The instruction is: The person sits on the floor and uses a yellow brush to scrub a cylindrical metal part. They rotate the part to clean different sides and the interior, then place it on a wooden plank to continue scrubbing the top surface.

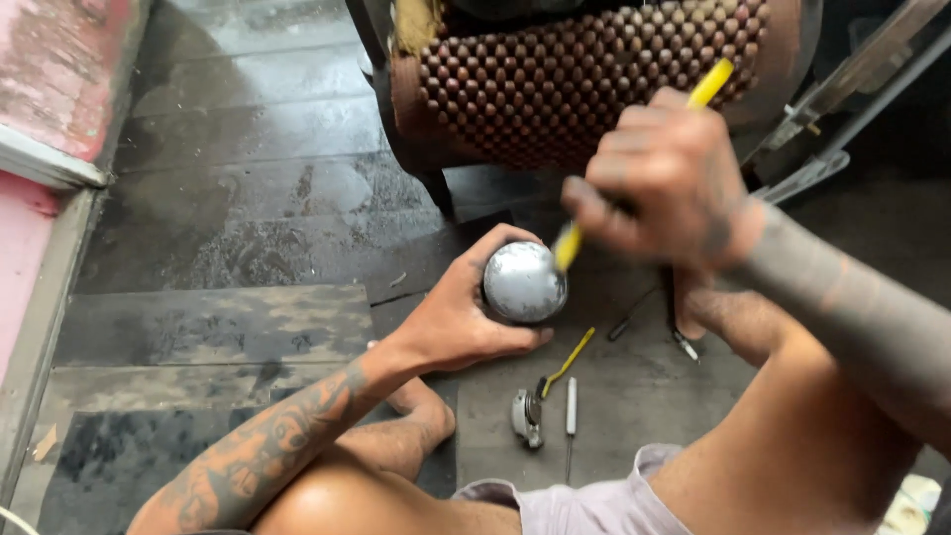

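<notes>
My left hand [458, 312] is wrapped around a round, dull silver metal part [522, 281], holding it up above the floor. My right hand [666, 183] grips a yellow-handled tool [715, 83]; the yellow shaft comes out below my fist and its lower end [567, 245] touches the upper right of the metal part. The tool's tip is hidden against the part. Both forearms are smeared with grey grime.
On the dark plank floor below lie a small metal fitting [525, 416], a thin white rod [571, 406], a small yellow-handled tool [569, 361] and dark thin tools [634, 313]. A beaded brown seat cover [575, 69] stands ahead. My bare knees and foot [421, 416] are below.
</notes>
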